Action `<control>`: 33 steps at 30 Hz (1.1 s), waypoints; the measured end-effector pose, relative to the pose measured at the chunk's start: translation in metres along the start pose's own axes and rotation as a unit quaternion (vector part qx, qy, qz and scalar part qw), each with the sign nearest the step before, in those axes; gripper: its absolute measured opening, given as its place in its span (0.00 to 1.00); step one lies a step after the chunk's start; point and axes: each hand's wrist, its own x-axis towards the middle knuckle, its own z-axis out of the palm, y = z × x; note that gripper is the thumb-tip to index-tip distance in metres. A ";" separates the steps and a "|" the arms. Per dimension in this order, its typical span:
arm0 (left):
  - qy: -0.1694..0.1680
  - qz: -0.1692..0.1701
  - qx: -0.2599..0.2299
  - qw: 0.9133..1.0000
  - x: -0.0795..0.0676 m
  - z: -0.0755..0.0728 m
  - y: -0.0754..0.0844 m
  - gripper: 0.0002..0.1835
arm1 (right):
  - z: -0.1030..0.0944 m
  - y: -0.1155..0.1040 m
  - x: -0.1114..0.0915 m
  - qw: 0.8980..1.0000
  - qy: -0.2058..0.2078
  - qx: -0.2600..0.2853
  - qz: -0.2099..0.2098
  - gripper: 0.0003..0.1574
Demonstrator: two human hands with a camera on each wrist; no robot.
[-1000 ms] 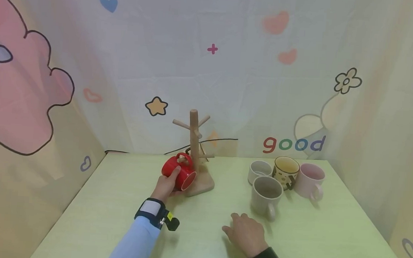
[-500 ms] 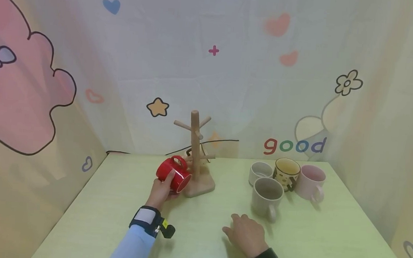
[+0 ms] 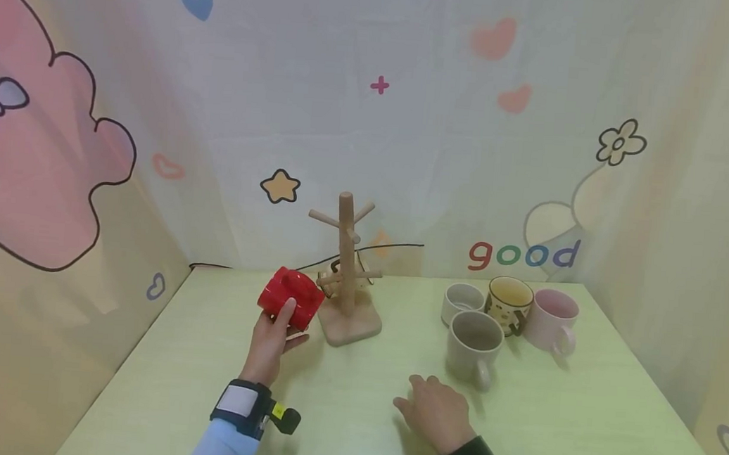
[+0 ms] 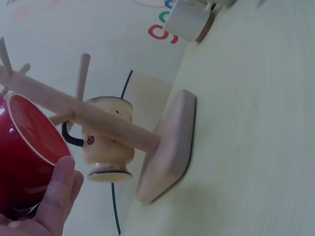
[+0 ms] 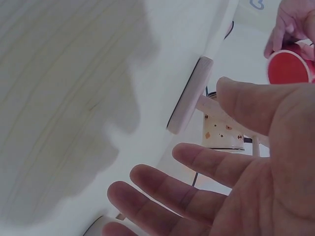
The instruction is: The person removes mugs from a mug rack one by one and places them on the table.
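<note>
A red mug (image 3: 284,294) is gripped by my left hand (image 3: 266,347), thumb on its near side, fingers beneath. It is tilted, its handle facing up, just left of the wooden mug tree (image 3: 346,261). In the left wrist view its mouth (image 4: 39,128) faces the tree post. A cream patterned mug with a dark handle (image 4: 106,155) hangs on a low peg behind the post. Low at the front, my right hand (image 3: 437,412) holds nothing, its fingers loosely spread. Nearest to it is a grey mug (image 3: 473,348), farther back on the table.
Behind the grey mug stand a small white cup (image 3: 463,301), a yellow patterned mug (image 3: 508,307) and a pink mug (image 3: 550,321), close together. A printed curtain (image 3: 408,153) rises along the back edge of the pale green table (image 3: 352,410).
My left hand has drawn the red mug left, away from the tree's peg, and turned it so the mouth points away from me. The right hand stays where it was.
</note>
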 end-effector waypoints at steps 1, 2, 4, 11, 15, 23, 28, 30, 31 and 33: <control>-0.002 0.008 -0.003 1.000 -0.002 0.001 0.001 0.46 | 0.000 0.000 0.000 1.000 -0.001 0.000 0.000 0.28; -0.005 0.016 -0.006 1.000 -0.003 0.002 0.003 0.46 | -0.001 0.000 0.000 1.000 -0.002 0.000 0.000 0.28; -0.011 0.036 -0.014 0.999 -0.007 0.004 0.005 0.45 | -0.001 0.001 0.001 1.000 -0.007 0.000 0.000 0.28; -0.020 0.107 -0.010 0.994 -0.018 0.016 0.013 0.41 | -0.005 0.003 0.002 1.000 -0.019 0.003 -0.001 0.30; -0.022 0.144 0.023 0.989 -0.023 0.023 0.018 0.40 | -0.006 0.004 0.001 1.000 -0.010 0.008 -0.007 0.29; -0.050 0.173 0.096 0.979 -0.029 0.035 0.014 0.45 | -0.012 0.006 0.006 0.999 -0.027 0.027 0.001 0.29; -0.071 0.192 0.166 0.965 -0.034 0.043 0.006 0.49 | -0.014 0.009 0.011 0.998 -0.049 0.040 0.008 0.31; -0.081 0.201 0.190 0.957 -0.036 0.046 0.002 0.49 | -0.015 0.010 0.011 0.998 -0.047 0.047 0.005 0.31; -0.086 0.206 0.201 0.954 -0.037 0.047 -0.001 0.50 | -0.016 0.010 0.011 0.998 -0.046 0.052 0.003 0.31; -0.099 0.214 0.218 0.947 -0.038 0.050 -0.005 0.50 | -0.018 0.010 0.011 0.997 -0.044 0.060 -0.004 0.31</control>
